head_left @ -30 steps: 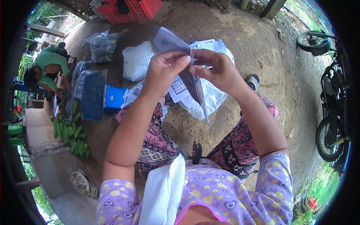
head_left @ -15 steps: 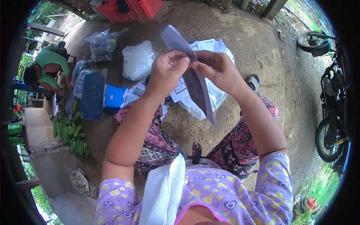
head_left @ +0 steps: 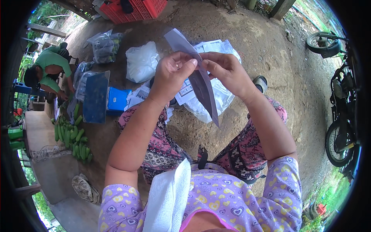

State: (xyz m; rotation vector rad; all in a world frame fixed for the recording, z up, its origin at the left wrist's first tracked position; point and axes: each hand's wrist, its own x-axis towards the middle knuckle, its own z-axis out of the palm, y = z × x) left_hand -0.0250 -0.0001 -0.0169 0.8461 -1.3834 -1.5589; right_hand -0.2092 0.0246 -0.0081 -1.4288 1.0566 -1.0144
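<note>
A folded sheet of paper (head_left: 203,92), grey on the shaded side, hangs lengthwise between my hands, its lower end reaching down toward my knees. My left hand (head_left: 172,73) pinches its left face near the upper middle, thumb on top. From the other side my right hand (head_left: 228,72) closes on the same sheet, thumb and forefinger close to the edge. Below and behind it, printed papers (head_left: 216,47) lie on a clear plastic bag (head_left: 222,98) on the ground.
To the left are a white plastic bag (head_left: 142,62), a blue box (head_left: 118,99) with a dark board (head_left: 96,97), and green bananas (head_left: 73,135). A person in green (head_left: 52,65) bends over beyond them. A red crate (head_left: 133,11) stands behind; a motorcycle (head_left: 340,100) is at right.
The sheet has tilted and shifted slightly left and down. My right thumb has drawn back a little to the right along its edge.
</note>
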